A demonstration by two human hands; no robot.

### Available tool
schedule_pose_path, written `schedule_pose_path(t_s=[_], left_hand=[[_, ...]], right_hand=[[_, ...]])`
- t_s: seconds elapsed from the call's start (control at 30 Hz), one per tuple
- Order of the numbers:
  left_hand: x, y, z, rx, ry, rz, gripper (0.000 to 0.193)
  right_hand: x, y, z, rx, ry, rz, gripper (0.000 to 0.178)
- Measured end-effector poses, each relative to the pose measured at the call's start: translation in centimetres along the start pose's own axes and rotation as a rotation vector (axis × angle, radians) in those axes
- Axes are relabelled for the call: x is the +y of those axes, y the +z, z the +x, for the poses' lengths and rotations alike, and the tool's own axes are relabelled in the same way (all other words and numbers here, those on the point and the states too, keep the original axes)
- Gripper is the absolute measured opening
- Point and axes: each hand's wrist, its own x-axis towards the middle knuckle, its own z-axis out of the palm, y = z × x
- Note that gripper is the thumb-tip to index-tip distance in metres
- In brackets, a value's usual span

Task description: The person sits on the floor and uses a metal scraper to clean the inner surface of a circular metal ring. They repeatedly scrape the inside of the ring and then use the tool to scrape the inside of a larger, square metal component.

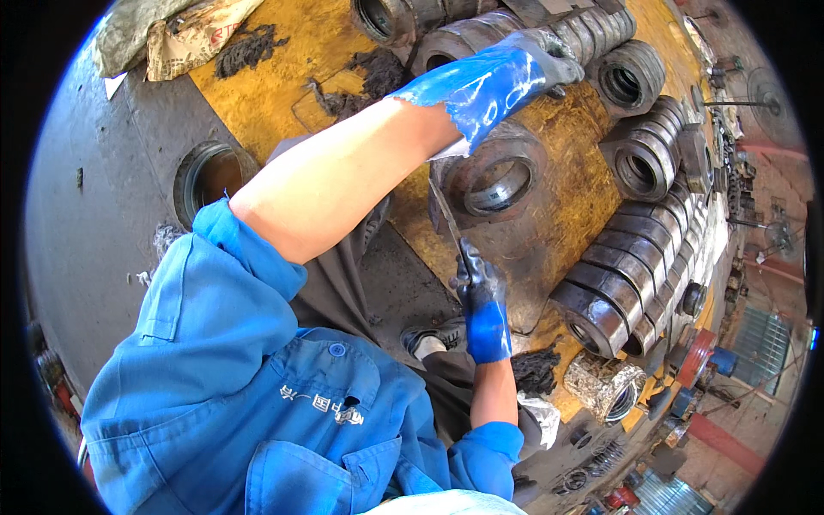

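Note:
A thick steel block with a round, threaded-looking bore (528, 148) lies on the yellow surface in front of me. My right hand (481, 287), in a blue and black coated glove, is closed round a long, narrow, flat metal tool (445, 210). The tool points away from me, and its far part runs along the block's left side. My left hand (554, 64), gloved the same way, reaches beyond the block to a row of steel rings (601, 34). Its fingers are curled; what they hold, if anything, is hidden.
More steel rings stand in rows (618, 266) at the right, with a single ring (631, 77) farther back. Dark rags (382, 73) lie at the far left of the yellow surface (566, 172). A round open fitting (193, 176) sits left of my forearm. Dirty ring (596, 386) near right.

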Motion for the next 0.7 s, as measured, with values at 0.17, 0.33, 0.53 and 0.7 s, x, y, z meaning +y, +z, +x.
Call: schedule_pose_path(t_s=[0.17, 0.33, 0.53, 0.7], left_hand=[[-0.1, -0.1, 0.8, 0.007, 0.018, -0.013, 0.042], [0.0, 0.1, 0.9, -0.011, 0.022, -0.023, 0.042], [0.2, 0.1, -0.1, -0.015, 0.020, 0.013, 0.042], [0.0, 1.9, -0.1, -0.056, 0.014, 0.032, 0.042]], right_hand=[[0.7, -1.1, 1.3, -0.075, -0.308, -0.973, 0.037], [-0.9, -2.3, -1.7, -0.135, -0.228, -1.033, 0.056], [-2.8, -1.7, -2.1, -0.052, 0.181, -0.269, 0.044], [-1.3, -1.8, -1.4, -0.080, -0.138, -0.934, 0.038]])
